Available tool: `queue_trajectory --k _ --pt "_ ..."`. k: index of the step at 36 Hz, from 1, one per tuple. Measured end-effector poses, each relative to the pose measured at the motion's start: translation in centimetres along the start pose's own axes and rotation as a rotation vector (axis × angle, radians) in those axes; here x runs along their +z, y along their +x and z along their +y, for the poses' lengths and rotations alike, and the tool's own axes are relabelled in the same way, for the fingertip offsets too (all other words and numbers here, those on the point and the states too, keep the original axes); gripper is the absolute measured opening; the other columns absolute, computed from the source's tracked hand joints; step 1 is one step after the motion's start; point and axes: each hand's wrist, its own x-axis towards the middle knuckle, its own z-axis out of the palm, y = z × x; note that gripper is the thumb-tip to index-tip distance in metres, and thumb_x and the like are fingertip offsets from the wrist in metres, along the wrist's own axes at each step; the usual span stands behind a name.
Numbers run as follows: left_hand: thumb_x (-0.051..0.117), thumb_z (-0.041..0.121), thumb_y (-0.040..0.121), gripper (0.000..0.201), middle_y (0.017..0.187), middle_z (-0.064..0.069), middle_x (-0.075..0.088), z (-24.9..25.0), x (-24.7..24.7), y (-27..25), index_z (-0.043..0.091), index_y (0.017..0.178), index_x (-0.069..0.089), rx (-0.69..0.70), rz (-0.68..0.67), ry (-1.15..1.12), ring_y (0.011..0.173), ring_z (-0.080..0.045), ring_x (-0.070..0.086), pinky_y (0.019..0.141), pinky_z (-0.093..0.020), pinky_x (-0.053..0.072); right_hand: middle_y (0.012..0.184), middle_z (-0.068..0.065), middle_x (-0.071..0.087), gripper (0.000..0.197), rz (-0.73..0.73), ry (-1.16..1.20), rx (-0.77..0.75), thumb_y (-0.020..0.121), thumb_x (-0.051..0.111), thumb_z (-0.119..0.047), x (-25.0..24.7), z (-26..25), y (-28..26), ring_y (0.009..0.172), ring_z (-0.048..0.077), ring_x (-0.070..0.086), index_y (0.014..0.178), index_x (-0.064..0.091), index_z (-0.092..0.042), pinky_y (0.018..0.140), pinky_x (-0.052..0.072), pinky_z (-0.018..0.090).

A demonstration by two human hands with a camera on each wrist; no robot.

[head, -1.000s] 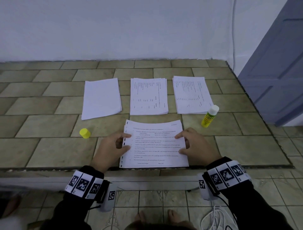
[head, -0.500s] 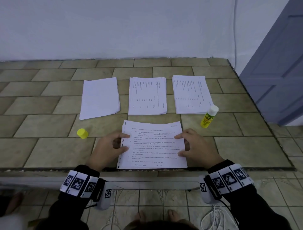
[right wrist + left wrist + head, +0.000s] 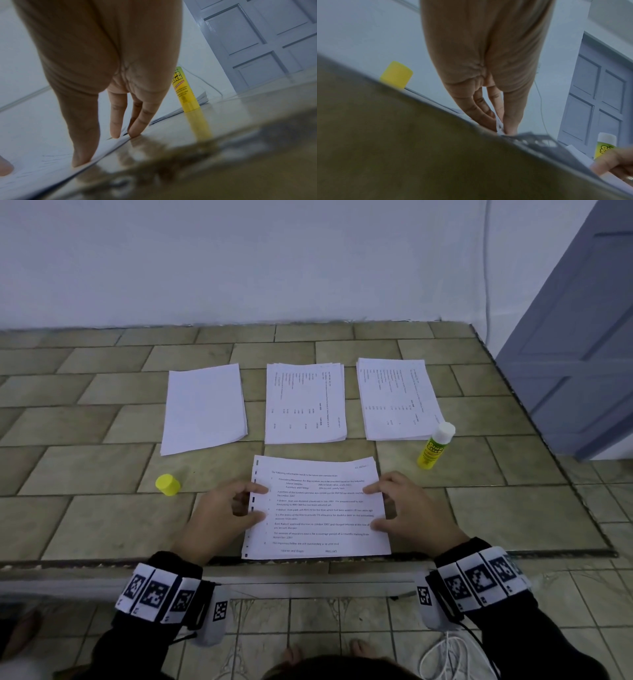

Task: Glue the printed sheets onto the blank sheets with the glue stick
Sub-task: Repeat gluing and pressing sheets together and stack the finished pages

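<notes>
Beige stone tiles cover the ledge (image 3: 513, 508) we work on, backed by a pale wall with a grey panelled door (image 3: 589, 344) at the right. Toward the far edge we see three piles in a row: a stack of blank white sheets (image 3: 204, 408) at the left, a stack of printed white sheets (image 3: 305, 404) in the middle, and another printed stack (image 3: 397, 398) at the right. Nearer us on the left stands a small yellow plastic cap (image 3: 167, 484), apart from everything. Our left hand (image 3: 222, 515) pinches the left margin of a printed white sheet (image 3: 318, 515) lying at the ledge's near edge, thumb on top and fingers curled at the side. Our right hand (image 3: 411, 515) rests on that sheet's right margin with straight fingertips (image 3: 115, 134) pressing down, holding nothing. At the right, just beside the near right corner of the right-hand printed stack, stands the uncapped yellow glue stick (image 3: 435, 446) with its white top, upright.
</notes>
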Motion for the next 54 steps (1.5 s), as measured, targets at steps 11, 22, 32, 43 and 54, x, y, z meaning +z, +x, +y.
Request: queue_trajectory --k 11,22,32,43,54 --pt "0.079 -0.001 0.077 0.040 0.098 0.014 0.066 0.4 -0.5 -0.2 0.033 0.093 0.065 -0.021 -0.030 0.019 0.083 0.002 0.066 0.068 -0.015 0.055 0.125 -0.004 0.045 0.053 -0.002 0.003 0.009 0.079 0.076 -0.015 -0.1 -0.3 -0.1 0.104 0.006 0.047 0.128 0.056 -0.018 0.073 0.037 0.000" --pt "0.078 -0.005 0.076 0.035 0.072 0.017 0.057 1.0 -0.7 -0.5 0.022 0.097 0.068 -0.024 -0.051 0.023 0.059 0.006 0.058 0.057 -0.007 0.043 0.125 -0.007 0.044 0.054 -0.011 0.012 0.041 0.079 0.077 -0.014 -0.2 -0.7 -0.3 0.106 0.006 0.049 0.128 0.056 -0.019 0.074 0.037 -0.002" --pt "0.081 0.005 0.077 0.047 0.090 0.015 0.056 1.2 -0.8 -0.5 0.041 0.096 0.058 0.030 -0.038 0.201 0.076 0.007 0.057 0.068 -0.008 0.040 0.147 -0.002 0.029 0.054 -0.034 -0.197 0.077 0.084 0.070 -0.022 -0.1 -1.8 -0.6 0.132 0.018 0.024 0.135 0.051 -0.024 0.105 0.026 0.023" --pt "0.027 0.072 0.086 0.082 0.161 0.001 0.021 0.8 1.2 1.2 0.020 0.149 0.036 0.134 -0.072 0.451 0.151 -0.019 0.011 0.122 -0.045 0.015 0.159 -0.001 0.005 0.050 -0.023 -0.470 0.077 0.088 0.061 -0.036 -0.6 -3.6 -1.1 0.140 0.025 0.013 0.136 0.046 -0.033 0.111 0.023 0.041" --pt "-0.008 0.064 0.089 0.084 0.162 0.004 -0.013 -0.6 3.6 1.3 0.015 0.157 0.002 0.138 -0.102 0.819 0.150 -0.012 -0.015 0.118 -0.040 -0.015 0.153 0.015 0.034 0.034 0.188 -0.589 -0.010 0.087 0.066 -0.036 1.2 -6.1 0.1 0.139 0.034 0.034 0.114 0.067 -0.014 0.106 0.027 0.063"
